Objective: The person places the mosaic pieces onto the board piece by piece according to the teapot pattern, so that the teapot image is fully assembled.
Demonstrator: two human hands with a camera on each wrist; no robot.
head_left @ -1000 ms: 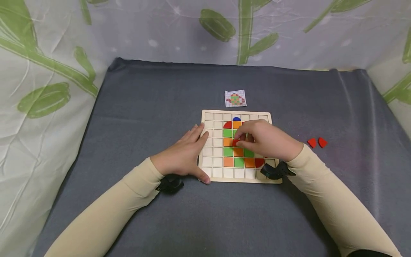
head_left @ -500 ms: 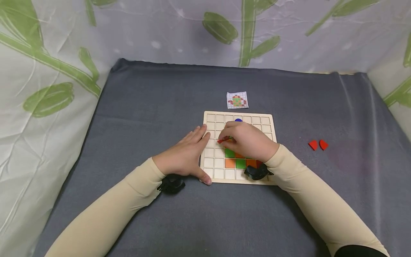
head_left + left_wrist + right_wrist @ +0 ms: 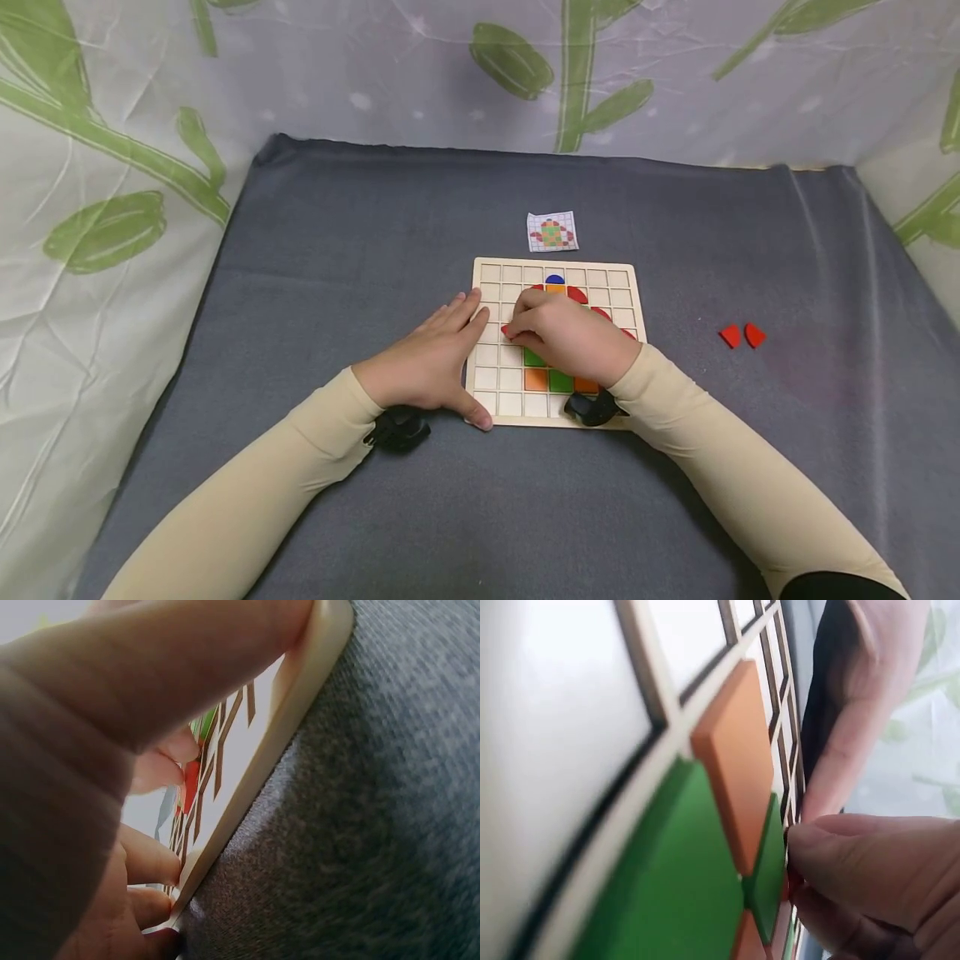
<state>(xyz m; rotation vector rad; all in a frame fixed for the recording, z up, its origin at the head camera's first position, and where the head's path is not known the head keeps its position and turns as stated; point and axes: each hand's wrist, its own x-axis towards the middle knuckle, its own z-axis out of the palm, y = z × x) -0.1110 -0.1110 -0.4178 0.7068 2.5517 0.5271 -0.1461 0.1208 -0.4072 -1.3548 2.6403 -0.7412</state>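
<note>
A light wooden grid board (image 3: 636, 292) lies on the grey cloth, partly filled with coloured tiles. My left hand (image 3: 423, 362) rests along its left edge, fingers spread, thumb at the near corner. Over the board, my right hand (image 3: 570, 333) pinches a small red piece (image 3: 505, 331) at a cell in the left part of the grid. That red piece (image 3: 190, 786) shows between fingertips and grid in the left wrist view. A green tile (image 3: 660, 885) and an orange tile (image 3: 739, 757) sit close by in the right wrist view. The right hand hides several tiles.
Behind the board lies a small printed card (image 3: 552, 232) with a coloured grid pattern. Two loose red pieces, one (image 3: 731, 336) beside the other (image 3: 754, 335), lie to the right. A blue half-round tile (image 3: 554, 279) sits near the board's top. Patterned curtains (image 3: 412, 83) surround the cloth.
My right hand has moved left across the board with the red piece, from the middle columns to a cell farther left. The left hand has stayed on the board's edge.
</note>
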